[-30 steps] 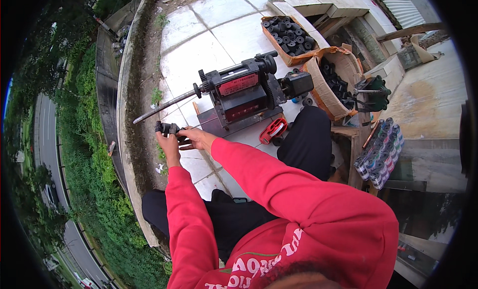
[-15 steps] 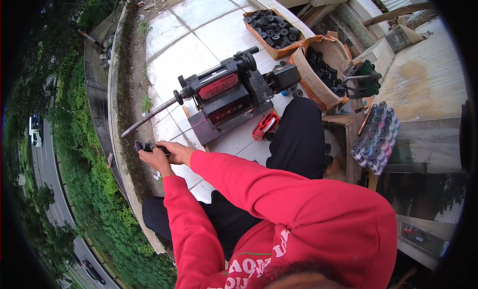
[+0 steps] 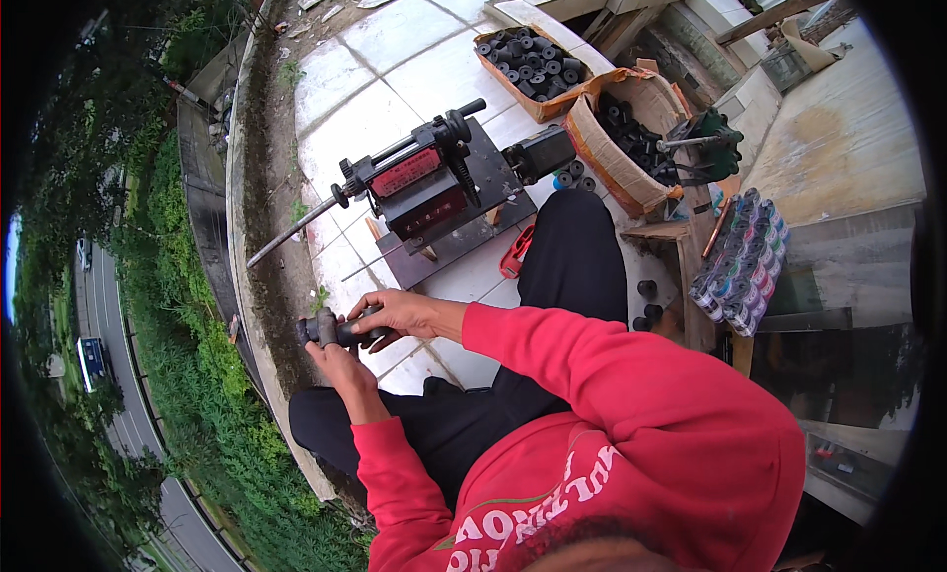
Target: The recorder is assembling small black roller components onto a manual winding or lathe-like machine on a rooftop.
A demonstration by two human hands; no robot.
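Before the low wall at the left, my hands meet around dark spool-like cylinders. My left hand is closed on one end, its thumb upright across the black spool. From the right, my right hand wraps its fingers over the other end. Whether this is one piece or two end to end, I cannot tell. A black winding machine with red panels stands beyond my hands on a dark base plate; its long metal rod points to the left.
Black spools fill a cardboard box and a round cardboard container at the far right. A red object lies by my knee. Wrapped rolls sit at the right. Beyond the wall are greenery and a road.
Both hands have come nearer to me and slightly right with the dark spool. My right hand has shifted to the spool's right end, and my left thumb now stands across it.
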